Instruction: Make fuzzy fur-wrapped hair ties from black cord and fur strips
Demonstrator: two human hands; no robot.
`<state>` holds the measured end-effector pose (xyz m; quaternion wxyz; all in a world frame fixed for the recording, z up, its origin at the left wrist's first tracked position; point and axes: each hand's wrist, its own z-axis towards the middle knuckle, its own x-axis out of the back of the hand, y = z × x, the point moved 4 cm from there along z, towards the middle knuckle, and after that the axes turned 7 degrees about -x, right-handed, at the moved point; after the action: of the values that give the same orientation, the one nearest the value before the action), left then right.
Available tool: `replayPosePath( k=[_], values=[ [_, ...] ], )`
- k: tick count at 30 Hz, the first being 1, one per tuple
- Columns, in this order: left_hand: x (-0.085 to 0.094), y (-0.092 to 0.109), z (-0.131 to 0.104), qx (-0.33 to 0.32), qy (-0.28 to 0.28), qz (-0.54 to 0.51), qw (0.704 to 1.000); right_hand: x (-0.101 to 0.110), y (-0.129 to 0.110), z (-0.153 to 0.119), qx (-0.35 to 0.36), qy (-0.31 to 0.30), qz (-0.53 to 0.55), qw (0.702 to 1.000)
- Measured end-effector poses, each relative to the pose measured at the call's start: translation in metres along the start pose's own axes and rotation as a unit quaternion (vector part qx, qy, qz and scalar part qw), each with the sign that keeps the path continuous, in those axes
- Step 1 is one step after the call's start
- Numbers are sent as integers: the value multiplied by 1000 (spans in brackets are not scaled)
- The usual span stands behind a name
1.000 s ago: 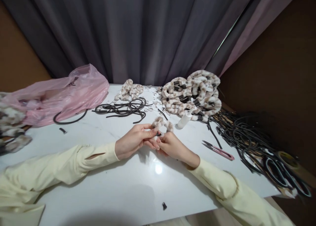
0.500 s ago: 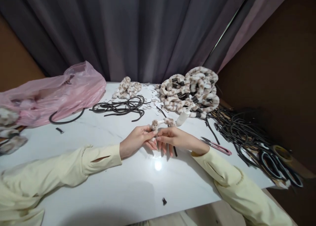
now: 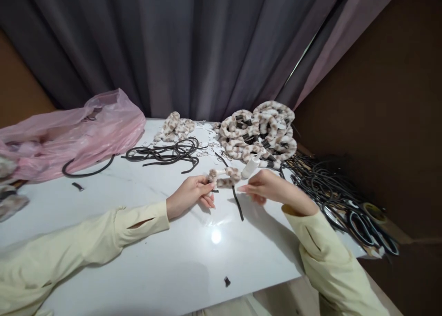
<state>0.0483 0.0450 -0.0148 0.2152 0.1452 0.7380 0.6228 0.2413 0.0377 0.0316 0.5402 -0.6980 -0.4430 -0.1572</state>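
Left hand: closed on the left end of a furry loop (image 3: 226,183), thumb on top; the hand (image 3: 190,195) is above the middle of the worktop (image 3: 145,270).
Furry loop: white and brown, reaching right from those fingers.
Black strip: a dark strip (image 3: 238,205) extends from the loop's right side toward the near edge; whether it is joined there, I cannot tell.
Right hand: fingers bent together, slightly blurred; the hand (image 3: 262,187) is just right of the strip, apart from the loop. Whether it pinches anything, I cannot tell.
White bottle: the bottle (image 3: 250,167) leans just beyond the right hand.
Far side: fluffy rings (image 3: 274,136) piled right, black cords (image 3: 172,152) left of them, pink bag (image 3: 103,131) far left.
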Motion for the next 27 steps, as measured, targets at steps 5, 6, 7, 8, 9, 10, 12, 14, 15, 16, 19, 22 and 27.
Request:
replayPosePath(
  k=[5,6,7,8,9,10,12,14,15,16,19,22,27],
  values=[
    [4,0,2,-9,16,5,1000,42,37,-12,-70,262,-117,955],
    [4,0,2,-6,17,6,1000,40,41,-7,-50,280,-85,955],
    [4,0,2,-4,17,7,1000,35,44,-1,-27,266,-33,963],
    [4,0,2,-5,14,6,1000,27,46,7,-1,240,24,970],
    [4,0,2,-6,11,4,1000,19,46,15,21,219,74,973],
    [3,0,3,-9,8,3,1000,13,45,20,34,211,109,971],
    [3,0,3,-12,4,-3,1000,6,42,26,46,215,139,966],
    [3,-1,3,-12,5,-10,1000,5,35,22,53,209,141,966],
    [4,-1,4,-12,7,-14,1000,5,31,18,58,201,133,969],
    [4,-1,4,-12,10,-18,1000,7,27,11,62,197,118,971],
    [5,-1,5,-17,22,-26,999,11,13,-14,61,218,16,974],
    [7,-1,7,-25,32,-37,998,4,1,-34,44,244,-69,966],
    [8,-4,9,-32,31,-48,998,-20,-18,-45,54,264,-147,952]
  ],
)
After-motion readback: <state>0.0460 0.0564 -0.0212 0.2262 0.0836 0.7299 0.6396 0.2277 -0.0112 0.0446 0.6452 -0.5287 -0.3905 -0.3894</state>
